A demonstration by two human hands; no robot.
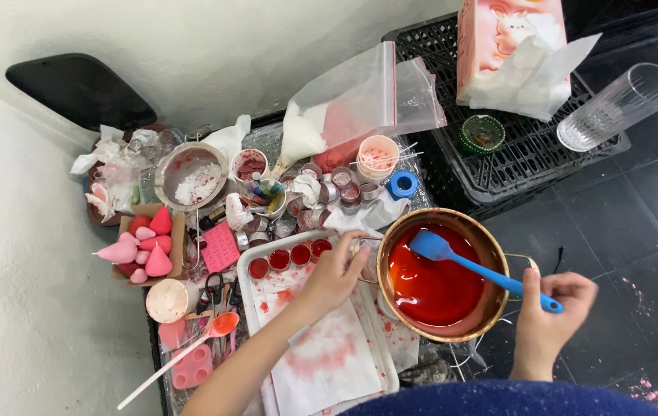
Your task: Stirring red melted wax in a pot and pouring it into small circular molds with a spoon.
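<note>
A metal pot (478, 239) full of red liquid sits in front of me. My right hand (549, 316) grips the handle of a blue spatula (468, 266), whose blade dips into the red liquid. My left hand (334, 271) reaches over a white tray (252, 296) and holds a small clear cup against the pot's left rim; the cup is mostly hidden by my fingers. A row of several small round tins filled with red (289, 256) stands along the tray's far edge. Stained white paper (329, 362) lines the tray.
Left of the tray lie pink cone shapes in a box (148, 243), scissors (215, 289), a pink spoon (190, 347) and a bowl of white flakes (190, 177). Behind stand a plastic bag of white flakes (360, 104), a black crate (522, 146), a tissue box (510, 46) and a clear glass (618, 108).
</note>
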